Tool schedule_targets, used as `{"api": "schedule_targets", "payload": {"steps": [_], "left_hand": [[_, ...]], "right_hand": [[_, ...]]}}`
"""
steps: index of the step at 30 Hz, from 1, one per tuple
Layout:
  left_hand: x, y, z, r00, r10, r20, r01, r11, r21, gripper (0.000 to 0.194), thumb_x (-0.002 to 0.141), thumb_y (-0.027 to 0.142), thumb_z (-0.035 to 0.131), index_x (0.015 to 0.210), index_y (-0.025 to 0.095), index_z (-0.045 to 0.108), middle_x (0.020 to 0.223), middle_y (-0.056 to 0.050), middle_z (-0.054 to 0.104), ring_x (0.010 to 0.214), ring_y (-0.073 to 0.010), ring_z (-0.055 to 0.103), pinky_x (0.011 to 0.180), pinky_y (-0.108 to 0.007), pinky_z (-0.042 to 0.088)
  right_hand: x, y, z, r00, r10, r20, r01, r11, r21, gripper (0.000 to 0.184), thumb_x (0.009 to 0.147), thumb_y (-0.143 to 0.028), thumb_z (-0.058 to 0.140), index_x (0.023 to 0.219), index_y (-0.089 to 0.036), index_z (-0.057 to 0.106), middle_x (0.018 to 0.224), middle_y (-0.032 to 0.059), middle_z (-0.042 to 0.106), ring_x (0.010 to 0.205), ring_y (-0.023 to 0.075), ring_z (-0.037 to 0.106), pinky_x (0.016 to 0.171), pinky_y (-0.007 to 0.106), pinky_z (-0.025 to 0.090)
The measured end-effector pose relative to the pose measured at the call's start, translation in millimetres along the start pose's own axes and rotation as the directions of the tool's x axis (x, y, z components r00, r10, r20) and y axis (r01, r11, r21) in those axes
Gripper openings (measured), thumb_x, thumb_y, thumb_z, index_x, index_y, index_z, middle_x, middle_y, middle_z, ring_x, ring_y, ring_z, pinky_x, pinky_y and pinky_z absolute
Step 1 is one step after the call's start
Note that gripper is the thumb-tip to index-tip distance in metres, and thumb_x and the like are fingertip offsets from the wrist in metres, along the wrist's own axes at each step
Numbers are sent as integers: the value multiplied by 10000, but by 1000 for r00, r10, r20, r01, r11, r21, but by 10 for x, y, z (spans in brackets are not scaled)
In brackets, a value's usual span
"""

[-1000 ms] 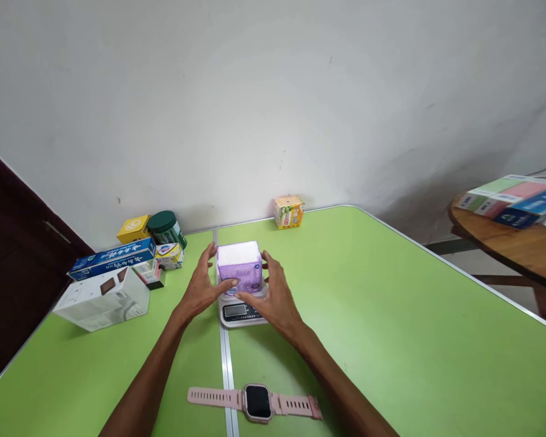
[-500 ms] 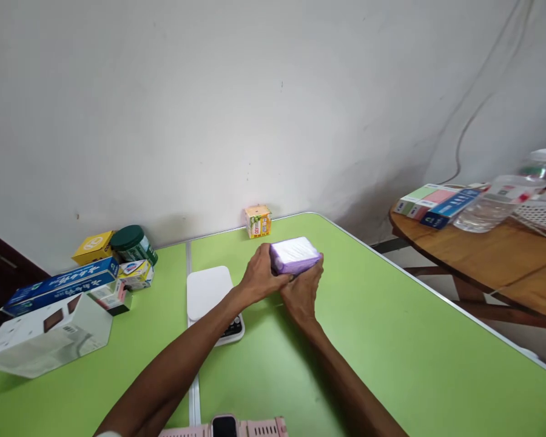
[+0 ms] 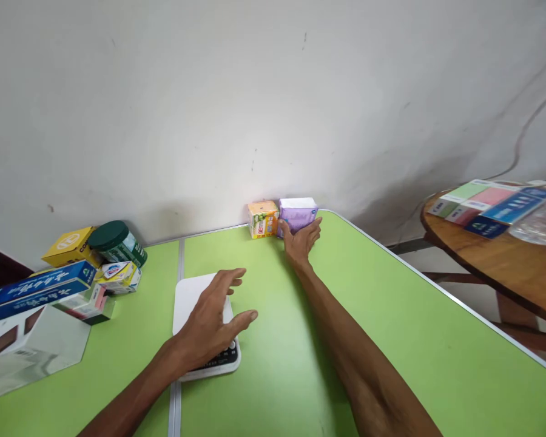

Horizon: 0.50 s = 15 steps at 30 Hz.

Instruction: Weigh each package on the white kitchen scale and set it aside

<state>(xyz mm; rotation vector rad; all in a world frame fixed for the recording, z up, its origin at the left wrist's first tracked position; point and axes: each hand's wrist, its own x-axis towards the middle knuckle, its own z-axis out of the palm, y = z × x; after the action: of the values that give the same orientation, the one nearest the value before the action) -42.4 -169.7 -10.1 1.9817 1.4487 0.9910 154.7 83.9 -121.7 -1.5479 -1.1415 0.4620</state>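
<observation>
One purple-and-white, plastic-wrapped, block-shaped pack (image 3: 298, 213) now sits near the far edge of the green worktop (image 3: 259, 394), just right of one orange-and-yellow printed carton (image 3: 262, 220); half a second ago both hands held it. The right hand (image 3: 301, 243) has its thumb and fingers spread across the front; whether they grip cannot be told. The left hand (image 3: 209, 328) has come away, fingers apart, above one flat white scale (image 3: 187, 296). Leftward, one yellow box (image 3: 69, 244) shows "CO" beside one dark-green lidded jar (image 3: 118, 243).
</observation>
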Motion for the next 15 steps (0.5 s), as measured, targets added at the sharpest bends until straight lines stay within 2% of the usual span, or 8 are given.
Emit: {"api": "schedule_targets", "payload": {"steps": [5,9,12,15], "left_hand": [[-326,-159,-274,990,-67,-128,74,996,55,537,894,349,731,1415,354,600,1319,-100,698,1175,-306,713,950,-492,637],[-584,-252,-415,973,-116,-199,125,992,33,493,915,363,713,1398,354,611,1340,-93,688,1192,-303,712,953,-477,640],[-812,-300,-469,956,-170,-237,178,984,13,485,923,361,711,1396,334,607,1350,-98,678,1195,-296,710,965,-465,632],[-1089,-322,-487,936,-216,-276,226,974,3,497,931,336,707,1411,316,580,1352,-99,665,1209,-278,696,989,-448,617]], "right_hand": [[33,82,101,999,-34,-11,34,998,-45,1043,941,-712,368,1637,1,60,1614,350,276,1518,460,247,1214,657,251],[80,71,113,1000,-31,4,31,990,-140,982,972,-646,363,1625,45,117,1594,364,332,1491,465,334,1223,635,261],[32,-29,76,998,8,62,8,971,-240,949,1002,-600,335,1594,118,146,1575,420,334,1476,500,365,1206,639,287],[-189,-141,-26,989,-51,138,86,962,-260,974,1023,-639,195,1582,151,87,1557,508,238,1498,575,289,1150,726,256]]}}
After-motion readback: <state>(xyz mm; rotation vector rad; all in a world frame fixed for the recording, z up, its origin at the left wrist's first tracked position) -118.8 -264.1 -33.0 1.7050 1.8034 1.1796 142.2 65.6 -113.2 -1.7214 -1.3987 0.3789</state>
